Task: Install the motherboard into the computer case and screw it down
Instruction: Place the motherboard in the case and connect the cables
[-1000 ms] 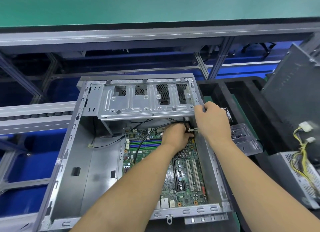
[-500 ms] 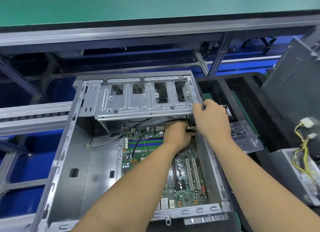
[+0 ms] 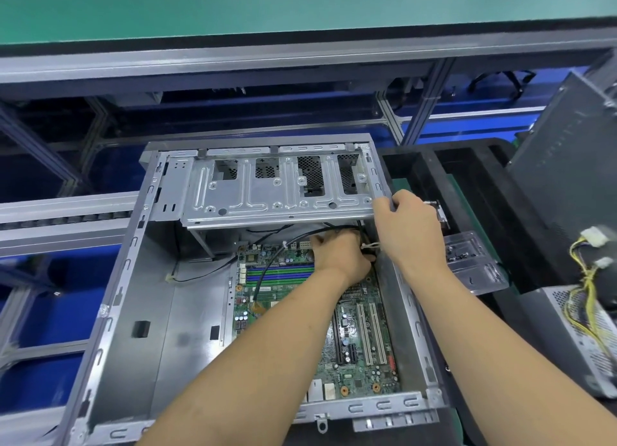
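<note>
Both hands unmoved: right hand (image 3: 409, 225) gripping drive cage (image 3: 277, 192), left hand (image 3: 340, 257) clutching cables (image 3: 283, 245).

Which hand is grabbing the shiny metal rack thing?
The right hand grips the drive cage corner; the left hand reaches beneath it among the black cables.

Case (image 3: 133, 312): bare sheet metal, matt grey, smooth. Drive cage (image 3: 267, 198): stamped, brighter metal with a dull sheen. Motherboard (image 3: 360, 345): glossy green board; white plastic slots. Cables (image 3: 267, 272): black, probably rubber-sheathed. Far bench top (image 3: 300, 2): matt green. Right tray (image 3: 474, 262): clear glossy plastic.
</note>
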The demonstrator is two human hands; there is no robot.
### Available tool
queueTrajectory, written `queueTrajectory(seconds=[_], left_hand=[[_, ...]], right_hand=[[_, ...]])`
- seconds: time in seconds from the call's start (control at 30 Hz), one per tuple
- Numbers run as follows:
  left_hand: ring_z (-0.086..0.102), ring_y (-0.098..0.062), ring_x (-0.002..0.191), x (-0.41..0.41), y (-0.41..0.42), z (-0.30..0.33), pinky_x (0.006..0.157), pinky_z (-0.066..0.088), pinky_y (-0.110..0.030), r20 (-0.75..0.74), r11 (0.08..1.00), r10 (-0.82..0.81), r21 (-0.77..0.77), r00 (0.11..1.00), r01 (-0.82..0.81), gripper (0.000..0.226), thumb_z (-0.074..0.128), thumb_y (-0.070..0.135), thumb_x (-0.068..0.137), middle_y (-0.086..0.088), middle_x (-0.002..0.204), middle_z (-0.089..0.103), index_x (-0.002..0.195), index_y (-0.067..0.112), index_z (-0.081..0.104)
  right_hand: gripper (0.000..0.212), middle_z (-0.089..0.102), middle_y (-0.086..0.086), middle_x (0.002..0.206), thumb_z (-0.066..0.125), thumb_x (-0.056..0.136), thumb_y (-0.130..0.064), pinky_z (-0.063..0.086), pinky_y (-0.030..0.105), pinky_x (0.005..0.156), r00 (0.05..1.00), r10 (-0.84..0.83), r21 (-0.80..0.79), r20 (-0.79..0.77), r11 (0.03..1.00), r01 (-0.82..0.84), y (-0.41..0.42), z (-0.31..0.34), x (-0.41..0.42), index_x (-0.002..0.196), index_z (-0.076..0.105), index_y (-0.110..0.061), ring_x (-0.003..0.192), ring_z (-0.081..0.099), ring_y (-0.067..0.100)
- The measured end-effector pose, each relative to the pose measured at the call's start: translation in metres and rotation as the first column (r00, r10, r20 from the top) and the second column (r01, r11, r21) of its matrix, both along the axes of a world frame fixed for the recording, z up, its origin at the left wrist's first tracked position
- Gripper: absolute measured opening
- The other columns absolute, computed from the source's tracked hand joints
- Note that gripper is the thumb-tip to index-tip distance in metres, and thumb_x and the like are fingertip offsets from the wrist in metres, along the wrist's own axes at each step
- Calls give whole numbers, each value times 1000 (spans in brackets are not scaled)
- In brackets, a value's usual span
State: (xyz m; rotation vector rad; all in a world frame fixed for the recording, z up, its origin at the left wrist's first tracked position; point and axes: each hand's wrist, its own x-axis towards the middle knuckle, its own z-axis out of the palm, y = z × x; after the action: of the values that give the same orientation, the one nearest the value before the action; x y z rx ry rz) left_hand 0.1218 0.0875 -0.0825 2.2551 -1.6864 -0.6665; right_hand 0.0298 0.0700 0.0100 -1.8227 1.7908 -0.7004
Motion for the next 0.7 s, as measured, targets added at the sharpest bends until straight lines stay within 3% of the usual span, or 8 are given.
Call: queueTrajectory(seconds=[0.13, 0.3, 0.4, 0.47, 0.53, 0.63, 0.7], left_hand=[[57, -29, 102, 2, 2, 0, 99, 25, -46, -19, 1000, 5, -9, 1000, -5, 39, 65, 45, 84, 2, 84, 53, 65, 26, 37], [60, -25, 103, 10, 7, -6, 104, 25, -46, -134, 999, -8, -46, 991, 1, 39, 69, 47, 86, 7, 83, 62, 61, 33, 43], [60, -26, 109, 15, 8, -7, 104, 29, -42, -202, 998, -34, -60, 979, 22, 8, 70, 36, 88, 5, 92, 69, 84, 30, 66], [57, -25, 115, 18, 7, -6, 110, 27, -43, -251, 998, -18, -58, 968, 3, 17, 70, 34, 88, 2, 106, 71, 102, 25, 72], [55, -23, 118, 19, 6, -4, 114, 23, -46, -298, 998, 6, -51, 955, -22, 27, 72, 40, 86, 1, 112, 70, 107, 22, 71], [59, -23, 110, 18, 6, -1, 107, 35, -46, -350, 1000, -5, -23, 937, -3, 29, 74, 47, 82, 1, 103, 72, 95, 21, 71], [62, -26, 103, 15, 8, -2, 94, 45, -38, -293, 999, -32, -22, 955, 27, 24, 72, 47, 83, -1, 97, 72, 82, 25, 63]], right_hand=[[29, 52, 5, 69, 45, 95, -29, 34, 36, 56, 1000, 1, 2, 1, 1000, -1, 2, 1, -1, 69, 41, -16, 61, 42, 24], [29, 52, 5, 69, 44, 94, -29, 32, 35, 54, 1000, -7, 5, -3, 1000, 7, 2, 2, 0, 68, 41, -15, 60, 42, 21], [30, 50, 4, 68, 44, 94, -29, 29, 34, 53, 1000, -3, 7, -3, 1000, 3, 1, 2, 0, 68, 39, -16, 58, 39, 20], [30, 49, 4, 67, 44, 93, -29, 28, 34, 52, 1000, -4, 7, 2, 1000, 4, 1, 1, 0, 67, 39, -15, 57, 38, 19], [31, 48, 3, 66, 45, 93, -28, 27, 34, 51, 1000, -7, 4, 7, 1000, 7, 0, 1, 0, 66, 37, -15, 56, 36, 19], [31, 47, 3, 65, 45, 94, -28, 26, 34, 51, 1000, -6, 3, 4, 1000, 6, 0, 1, 0, 66, 37, -15, 56, 36, 19], [30, 47, 3, 65, 45, 94, -28, 26, 35, 51, 1000, -10, 5, -3, 1000, 10, 0, 1, 0, 67, 38, -15, 56, 37, 19]])
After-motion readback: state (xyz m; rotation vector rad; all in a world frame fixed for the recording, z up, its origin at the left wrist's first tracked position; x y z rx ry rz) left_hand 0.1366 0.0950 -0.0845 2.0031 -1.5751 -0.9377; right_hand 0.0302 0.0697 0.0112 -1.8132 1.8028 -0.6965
